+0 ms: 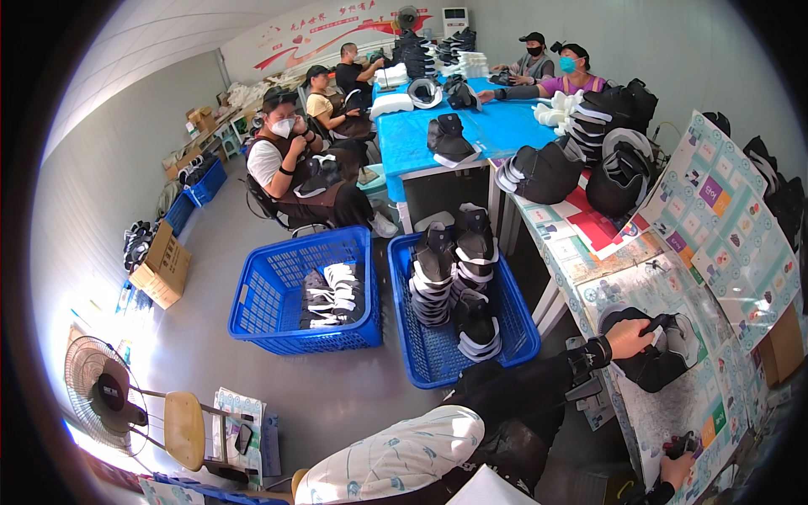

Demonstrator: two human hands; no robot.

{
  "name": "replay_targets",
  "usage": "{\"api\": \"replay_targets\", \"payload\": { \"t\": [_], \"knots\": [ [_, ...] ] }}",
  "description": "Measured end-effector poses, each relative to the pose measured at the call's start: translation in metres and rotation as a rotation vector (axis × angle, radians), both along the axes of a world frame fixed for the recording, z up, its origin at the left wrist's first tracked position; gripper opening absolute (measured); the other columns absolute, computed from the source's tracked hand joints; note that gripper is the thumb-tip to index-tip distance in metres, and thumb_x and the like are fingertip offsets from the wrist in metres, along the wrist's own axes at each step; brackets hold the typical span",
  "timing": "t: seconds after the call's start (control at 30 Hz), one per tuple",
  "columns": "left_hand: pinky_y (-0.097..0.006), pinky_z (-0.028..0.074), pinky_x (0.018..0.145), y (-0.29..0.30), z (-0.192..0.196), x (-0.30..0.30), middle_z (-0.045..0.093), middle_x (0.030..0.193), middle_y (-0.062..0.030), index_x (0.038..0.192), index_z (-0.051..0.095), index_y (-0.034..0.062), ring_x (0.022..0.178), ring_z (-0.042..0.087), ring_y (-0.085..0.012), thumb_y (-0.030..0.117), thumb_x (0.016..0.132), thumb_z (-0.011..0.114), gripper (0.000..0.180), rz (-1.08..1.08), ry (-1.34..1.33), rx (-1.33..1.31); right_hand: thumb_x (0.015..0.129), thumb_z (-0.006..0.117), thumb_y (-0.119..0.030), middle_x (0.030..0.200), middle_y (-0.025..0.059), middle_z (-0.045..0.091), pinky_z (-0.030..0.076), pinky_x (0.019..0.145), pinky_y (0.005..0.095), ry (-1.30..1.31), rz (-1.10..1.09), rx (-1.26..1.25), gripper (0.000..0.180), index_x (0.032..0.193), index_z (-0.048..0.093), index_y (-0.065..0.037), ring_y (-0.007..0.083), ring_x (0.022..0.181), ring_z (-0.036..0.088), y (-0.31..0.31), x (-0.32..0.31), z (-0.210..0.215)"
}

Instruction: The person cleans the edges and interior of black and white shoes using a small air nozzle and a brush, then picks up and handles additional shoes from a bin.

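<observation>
On the patterned table at right, my left hand (627, 338) grips the top edge of a black padded piece (646, 370) with a pale grey lining. The piece lies on its side, and its exact kind is unclear. Lower down, by the table's near edge, my right hand (676, 468) is closed around a small dark tool (680, 443) with some red on it. Its tip is too small to make out. Farther up the table stand more black pieces (623, 178) with white edges, some of them stacked.
Two blue crates stand on the floor: one (303, 341) holds grey-and-white pieces, the other (526, 345) stacked black ones. Behind is a blue-covered table (412, 135) with several seated people around it. A patterned sheet (724, 219) rises along the right. A fan (105, 387) and stool (183, 429) stand at lower left.
</observation>
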State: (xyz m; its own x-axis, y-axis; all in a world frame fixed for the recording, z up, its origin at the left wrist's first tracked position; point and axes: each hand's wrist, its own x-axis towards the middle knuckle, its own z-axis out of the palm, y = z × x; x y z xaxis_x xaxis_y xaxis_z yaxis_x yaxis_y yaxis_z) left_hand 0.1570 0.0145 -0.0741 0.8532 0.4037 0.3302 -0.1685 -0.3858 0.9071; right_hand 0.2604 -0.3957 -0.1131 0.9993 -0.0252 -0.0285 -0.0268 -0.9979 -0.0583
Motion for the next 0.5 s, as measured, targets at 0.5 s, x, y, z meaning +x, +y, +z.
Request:
{"api": "replay_targets", "payload": {
  "t": [0.5],
  "knots": [
    [-0.045,0.056,0.067,-0.006,0.032,0.000,0.071,0.071,-0.0186,0.091,0.066,-0.0014,0.067,0.073,-0.0334,0.027,0.098,0.060,0.030,0.055,0.007,-0.016,0.075,0.074,-0.014,0.137,0.0217,0.049,0.051,0.101,0.0556,-0.018,-0.021,-0.030,0.068,0.136,0.048,0.002,0.0428,0.116,0.059,-0.013,0.013,-0.013]
  ]
}}
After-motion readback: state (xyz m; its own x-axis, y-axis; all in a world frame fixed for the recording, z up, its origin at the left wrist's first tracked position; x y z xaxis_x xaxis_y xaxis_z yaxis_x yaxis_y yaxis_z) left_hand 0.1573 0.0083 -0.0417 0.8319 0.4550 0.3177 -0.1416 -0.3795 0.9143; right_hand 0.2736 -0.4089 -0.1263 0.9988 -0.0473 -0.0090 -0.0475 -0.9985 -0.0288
